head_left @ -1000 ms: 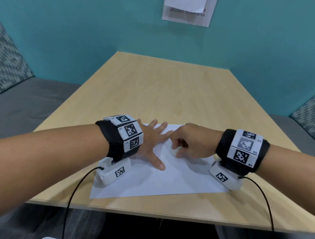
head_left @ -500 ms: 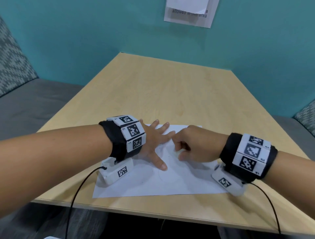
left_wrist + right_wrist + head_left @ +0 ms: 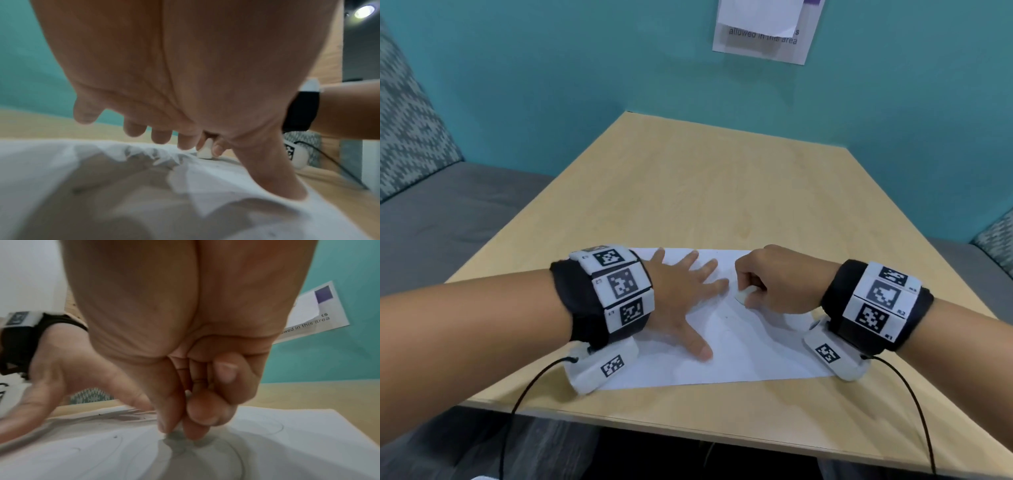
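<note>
Near the front edge of the tabletop [image 3: 722,192] lay a white paper [image 3: 739,356], long side toward the person. Left hand [image 3: 681,291] rested on its left half, fingers [image 3: 693,262] spread wide, thumb angled out toward the near edge. The wrist view showed the palm arched and the tips down on the sheet. Judged as a hold-down: the wide spread pins the sheet so that rubbing beside it would not drag or crease it.

Right hand [image 3: 780,277] sat just right of the left fingertips. It was curled, with thumb and first fingers pinching a small white eraser [image 3: 744,294]. Eraser stood on end, lower end touching the paper, about mid-sheet and toward the far edge. The grip was low, close to the working end, which probably allows firm pressure and short strokes.

Faint curved pencil lines [image 3: 275,426], some like circles, showed on the sheet around the eraser. A few dark specks lay nearby, perhaps rubbings. Work in hand read as erasing the drawing. Hands were close together; could not tell whether they touched. Risk, as I judged it: hard rubbing away from the pinned area could buckle the paper.

Printed notice [image 3: 760,31] hung on the teal wall beyond.
</note>
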{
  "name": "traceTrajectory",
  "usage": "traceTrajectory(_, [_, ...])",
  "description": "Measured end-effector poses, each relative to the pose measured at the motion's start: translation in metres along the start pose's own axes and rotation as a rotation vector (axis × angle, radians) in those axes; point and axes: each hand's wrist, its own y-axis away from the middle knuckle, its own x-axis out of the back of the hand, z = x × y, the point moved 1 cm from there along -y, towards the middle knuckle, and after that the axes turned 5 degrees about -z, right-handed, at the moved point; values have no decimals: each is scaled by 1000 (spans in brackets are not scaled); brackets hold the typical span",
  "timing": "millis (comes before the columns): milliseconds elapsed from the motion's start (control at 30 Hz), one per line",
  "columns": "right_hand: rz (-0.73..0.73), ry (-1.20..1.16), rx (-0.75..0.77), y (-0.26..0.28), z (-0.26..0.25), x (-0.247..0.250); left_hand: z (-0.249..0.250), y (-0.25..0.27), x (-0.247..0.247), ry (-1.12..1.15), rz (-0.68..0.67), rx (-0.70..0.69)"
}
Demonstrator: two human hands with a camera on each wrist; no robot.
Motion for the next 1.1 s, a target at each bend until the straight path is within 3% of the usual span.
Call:
traceTrajectory(100, [-18,-22,31,2,-10,-4,0,5,-10,36,-67,-16])
traceTrajectory(300, [-113,-80,196,15,-48,-19,-2,1,-16,51,-17,-57])
traceTrajectory(467, [3,-13,63,7,-37,-6,-5,-2,-19,51,-11,-51])
traceTrajectory(600, [-91,-65,209,15,-60,-18,-3,1,-17,76,4,-62])
traceTrajectory(733, [0,-37,102,6,-45,-6,-6,-2,-21,80,16,-81])
traceTrajectory(900, [-112,-97,248,12,-65,-21,-1,5,-15,83,4,-79])
traceTrajectory(1033, [-13,-64,112,3,-44,-6,-6,-2,-18,76,17,-62])
traceTrajectory(1100, [-45,-74,167,6,-50,-11,-6,-1,-18,90,9,-62])
